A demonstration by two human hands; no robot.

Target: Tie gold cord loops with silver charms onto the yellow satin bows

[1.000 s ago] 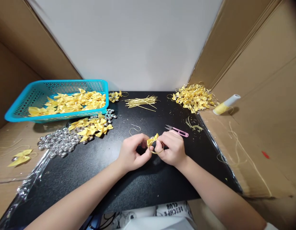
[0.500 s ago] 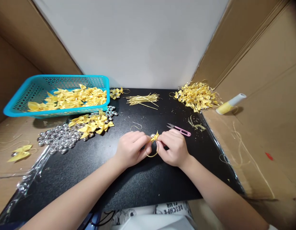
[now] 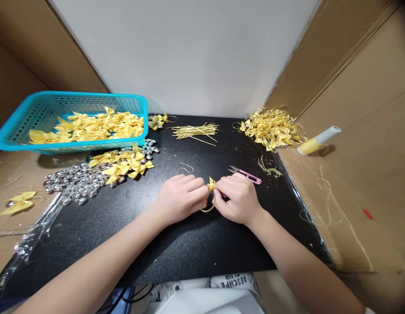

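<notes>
Between my two hands, above the black tabletop, is a small yellow ribbon bow with a loop of gold cord hanging toward me. My left hand is closed on the bow's left side, its fingertips mostly hidden behind the curled fingers. Pinched closed, my right hand grips the right side of the bow and cord. Pink thread snips lie just beyond the right hand. A loose piece of cord curves on the table past the left hand.
A turquoise basket of yellow bows stands at the left, with silver beads and loose bows before it. Cut gold cords lie at the back. Finished-looking bows are heaped back right, near a tube.
My left hand's fingers have curled further over the bow, covering the silver bead and part of the cord loop. The right hand stays pinched. The view has shifted slightly.
</notes>
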